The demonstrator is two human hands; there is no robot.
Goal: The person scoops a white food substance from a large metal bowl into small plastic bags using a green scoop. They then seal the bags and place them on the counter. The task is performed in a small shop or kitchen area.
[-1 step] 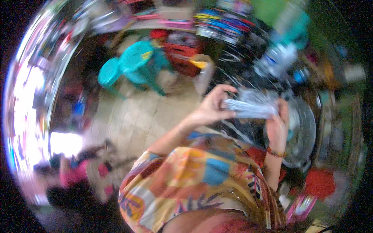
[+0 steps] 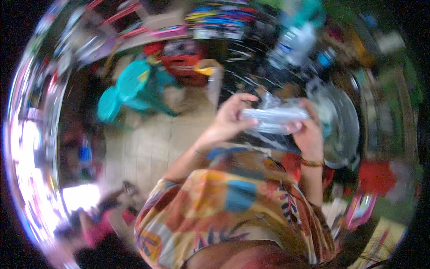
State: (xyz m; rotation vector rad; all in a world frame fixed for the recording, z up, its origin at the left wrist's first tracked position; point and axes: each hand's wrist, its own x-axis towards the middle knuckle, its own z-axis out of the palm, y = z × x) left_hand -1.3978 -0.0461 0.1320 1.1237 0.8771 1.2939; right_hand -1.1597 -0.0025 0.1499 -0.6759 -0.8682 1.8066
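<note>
Clear plastic packet [image 2: 274, 117] sits level between both hands, in front of the chest. Left hand [image 2: 229, 120] grips its left end, thumb on top and fingers curled under. Right hand [image 2: 308, 130] closes on the right end. Just beyond lies a round metal pan [image 2: 342, 123]; teal stools [image 2: 134, 89] stand well apart on the floor.

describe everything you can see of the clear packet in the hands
The clear packet looks like thin, shiny plastic wrap, pale and see-through, crumpled at its edges. It lies roughly level between both hands, above the patterned shirt. The left hand grips its left end, the right hand its right end. Blur hides what is inside.
</note>
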